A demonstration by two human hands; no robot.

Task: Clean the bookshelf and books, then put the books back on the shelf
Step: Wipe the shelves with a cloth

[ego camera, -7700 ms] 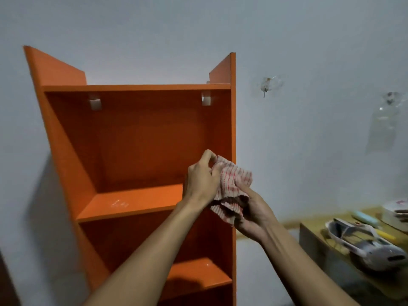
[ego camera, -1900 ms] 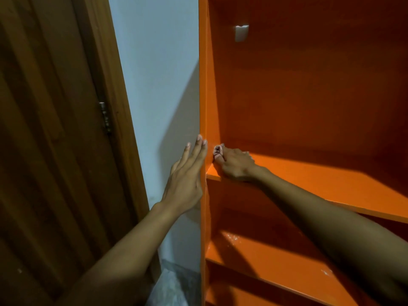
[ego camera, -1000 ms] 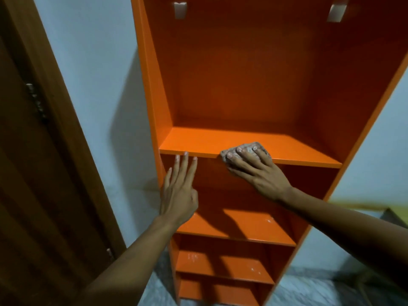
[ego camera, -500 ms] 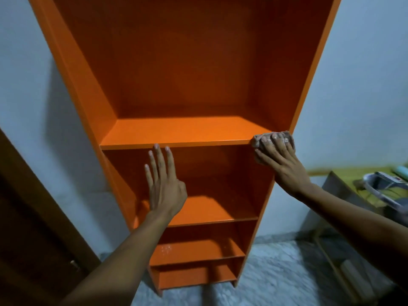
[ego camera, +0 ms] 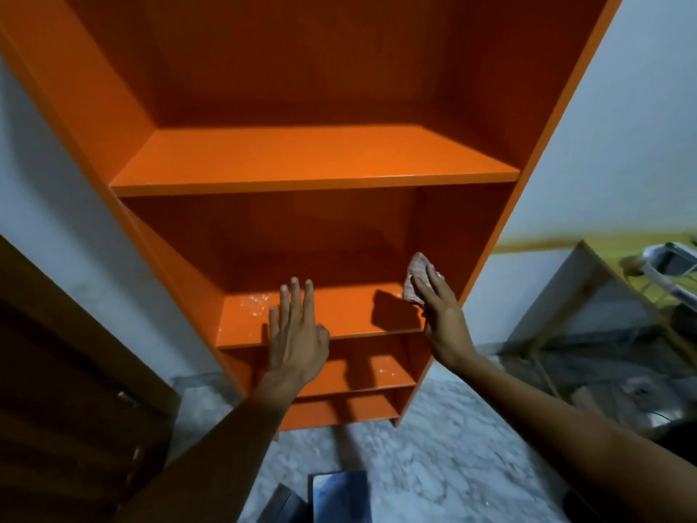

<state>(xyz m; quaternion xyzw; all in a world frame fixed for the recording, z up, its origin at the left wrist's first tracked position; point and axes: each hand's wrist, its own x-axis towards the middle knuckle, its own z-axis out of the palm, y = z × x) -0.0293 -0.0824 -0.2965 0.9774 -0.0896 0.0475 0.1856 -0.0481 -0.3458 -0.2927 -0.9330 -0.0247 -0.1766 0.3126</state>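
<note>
Pale blue wall [ego camera: 56,205] behind, marbled grey floor [ego camera: 433,466] below, and on the far left we're seeing a dark wooden door [ego camera: 56,390]. Next to it we're standing over the orange bookshelf [ego camera: 313,160], every board bare right now. No books on it; what might be a couple of them is lying on the floor at the bottom edge [ego camera: 339,496], but it's too blurry to be sure.

Our left hand [ego camera: 296,334] is hovering flat, fingers straight and spread, holding nothing, over the front lip of the second shelf [ego camera: 350,315]. Just left of those fingers we're spotting whitish specks and dust [ego camera: 256,302] on that board, so that's the patch we're not done with.

Over on the right, our right hand [ego camera: 439,307] is pressing the pinkish cloth [ego camera: 415,273] with its fingers against the inside of the right side panel [ego camera: 452,235], just above that same shelf.

Tips as we're going: we're better off finishing the panel top to bottom first, so anything knocked loose falls onto the board, then sweeping the board from the right corner toward the speckled left side in one direction, and working into the back corners. Bracing the frame with the free hand probably helps too.

Far right, there's a low table [ego camera: 588,281] with some clutter.
</note>
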